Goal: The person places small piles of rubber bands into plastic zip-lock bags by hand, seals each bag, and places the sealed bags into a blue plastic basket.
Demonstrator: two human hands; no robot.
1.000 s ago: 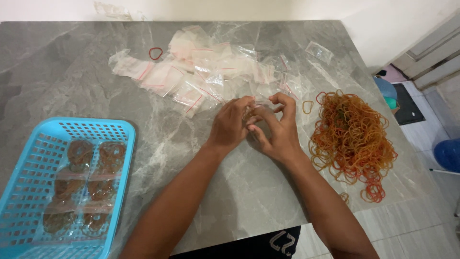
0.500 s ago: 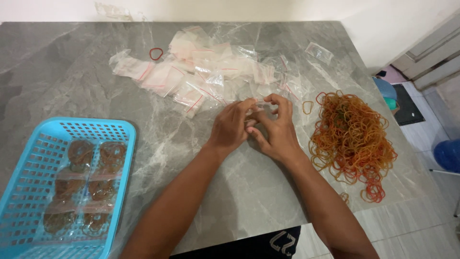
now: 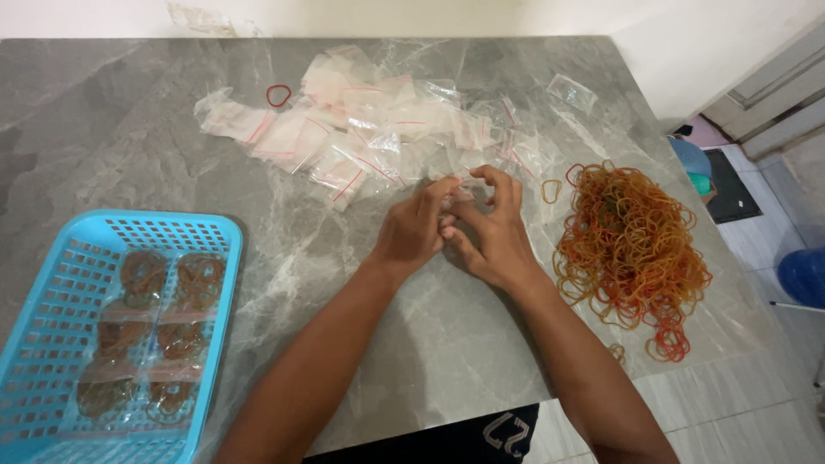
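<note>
My left hand and my right hand meet at the middle of the grey marble table. Together they pinch a small clear zip bag between the fingertips; most of it is hidden by the fingers. Just beyond the hands lies a heap of empty clear zip bags with red seal lines. To the right of my right hand spreads a pile of orange and red rubber bands.
A light blue plastic basket at the near left holds several clear bags filled with rubber bands. A single red band and a yellow band lie loose. The table's right edge drops to a tiled floor with a blue object.
The hands stay together at the same spot; only the fingers shift slightly on the small bag.
</note>
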